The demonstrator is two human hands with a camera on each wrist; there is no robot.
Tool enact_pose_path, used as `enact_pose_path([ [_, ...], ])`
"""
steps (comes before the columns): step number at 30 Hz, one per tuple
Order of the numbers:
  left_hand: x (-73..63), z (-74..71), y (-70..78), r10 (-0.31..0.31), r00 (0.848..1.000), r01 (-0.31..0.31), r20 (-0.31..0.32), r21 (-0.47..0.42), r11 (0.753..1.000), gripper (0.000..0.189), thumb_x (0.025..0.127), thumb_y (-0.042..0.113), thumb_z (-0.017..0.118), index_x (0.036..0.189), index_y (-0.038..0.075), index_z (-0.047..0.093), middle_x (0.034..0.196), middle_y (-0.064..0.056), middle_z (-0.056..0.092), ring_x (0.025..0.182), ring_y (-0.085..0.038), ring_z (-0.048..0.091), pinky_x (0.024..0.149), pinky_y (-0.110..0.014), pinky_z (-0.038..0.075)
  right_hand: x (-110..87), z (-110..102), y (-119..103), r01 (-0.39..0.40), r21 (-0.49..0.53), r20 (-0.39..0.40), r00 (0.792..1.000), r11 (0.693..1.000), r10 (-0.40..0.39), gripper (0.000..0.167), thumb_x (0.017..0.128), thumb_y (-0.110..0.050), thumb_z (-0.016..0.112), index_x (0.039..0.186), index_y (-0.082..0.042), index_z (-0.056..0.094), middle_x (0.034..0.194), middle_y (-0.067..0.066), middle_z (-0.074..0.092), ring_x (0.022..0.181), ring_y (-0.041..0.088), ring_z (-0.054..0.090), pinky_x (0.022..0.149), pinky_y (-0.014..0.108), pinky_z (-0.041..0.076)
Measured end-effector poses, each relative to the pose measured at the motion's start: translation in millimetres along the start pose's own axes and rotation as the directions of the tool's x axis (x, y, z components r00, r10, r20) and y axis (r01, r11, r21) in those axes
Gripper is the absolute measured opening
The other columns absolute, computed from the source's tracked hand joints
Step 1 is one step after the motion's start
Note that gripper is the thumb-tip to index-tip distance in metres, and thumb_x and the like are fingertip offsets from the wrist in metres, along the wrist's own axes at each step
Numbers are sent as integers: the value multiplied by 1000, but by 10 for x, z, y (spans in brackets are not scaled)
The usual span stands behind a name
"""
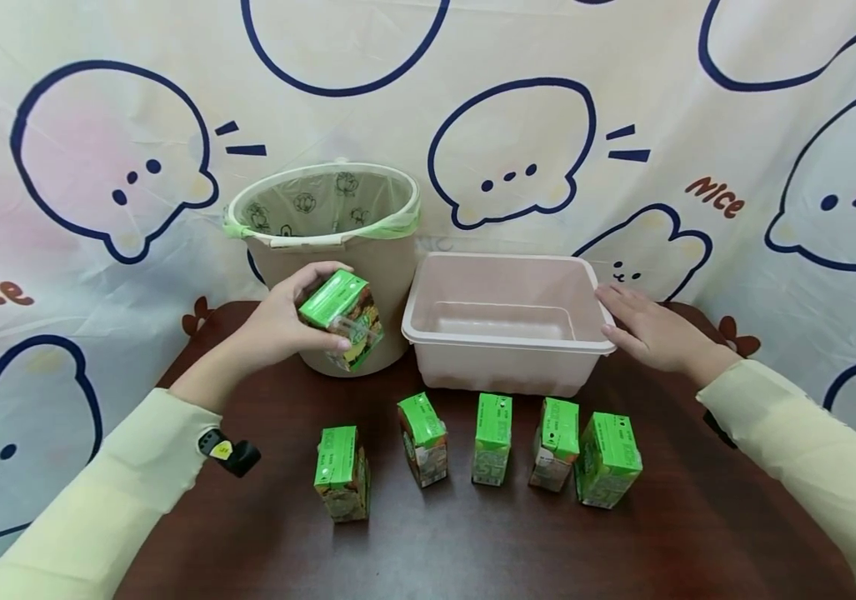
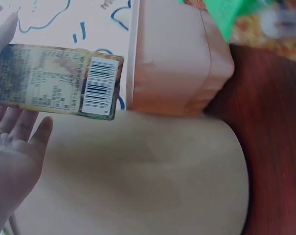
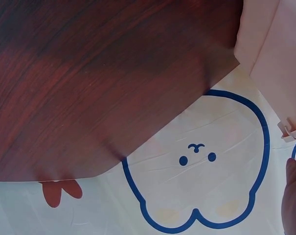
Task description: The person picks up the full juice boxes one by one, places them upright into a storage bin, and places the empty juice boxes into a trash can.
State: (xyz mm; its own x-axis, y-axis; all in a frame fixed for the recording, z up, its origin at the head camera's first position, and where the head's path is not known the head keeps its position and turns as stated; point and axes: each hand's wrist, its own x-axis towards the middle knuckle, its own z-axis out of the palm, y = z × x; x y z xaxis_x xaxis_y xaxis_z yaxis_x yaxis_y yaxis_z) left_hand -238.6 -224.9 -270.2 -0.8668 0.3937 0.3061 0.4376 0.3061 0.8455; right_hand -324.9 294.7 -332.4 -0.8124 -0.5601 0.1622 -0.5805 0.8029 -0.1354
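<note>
My left hand grips a small box-shaped carton with a bright green top and a patterned brown side. It is held up in front of the beige bin. In the left wrist view the carton shows its printed side and a barcode, with the fingers of the left hand below it. My right hand has its fingers extended and touches the right rim of the pale pink plastic tub. Only a sliver of the right hand appears in the right wrist view.
Several like cartons stand in a loose row on the dark wooden table, before the tub. The bin has a patterned liner folded over its rim. A cloth with cartoon bears hangs behind and at both sides.
</note>
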Motion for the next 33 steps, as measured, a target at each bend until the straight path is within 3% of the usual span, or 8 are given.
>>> enact_pose_path([
  [6,145,173,94,51,999,-50,8,-50,997,82,70,-2,85,139,6,42,122,-12,55,105,-27,55,79,-33,54,-1,5,14,9,7,-6,1000,1000,-9,69,99,-37,49,154,-5,22,156,22,22,143,42,17,108,64,20],
  [16,429,472,282,102,995,-101,19,-39,994,74,69,0,86,132,6,47,116,-11,58,99,-25,56,80,-32,52,7,-1,27,22,13,-6,1000,1000,-22,69,101,-40,46,154,-5,22,157,21,22,143,42,17,109,63,19],
  [33,1243,1003,450,146,988,-142,41,-81,987,67,73,6,86,127,5,46,114,-9,60,100,-22,58,85,-34,50,18,20,39,2,-3,8,1000,1000,-2,70,101,-43,44,155,-7,18,158,19,19,144,39,16,111,61,18],
])
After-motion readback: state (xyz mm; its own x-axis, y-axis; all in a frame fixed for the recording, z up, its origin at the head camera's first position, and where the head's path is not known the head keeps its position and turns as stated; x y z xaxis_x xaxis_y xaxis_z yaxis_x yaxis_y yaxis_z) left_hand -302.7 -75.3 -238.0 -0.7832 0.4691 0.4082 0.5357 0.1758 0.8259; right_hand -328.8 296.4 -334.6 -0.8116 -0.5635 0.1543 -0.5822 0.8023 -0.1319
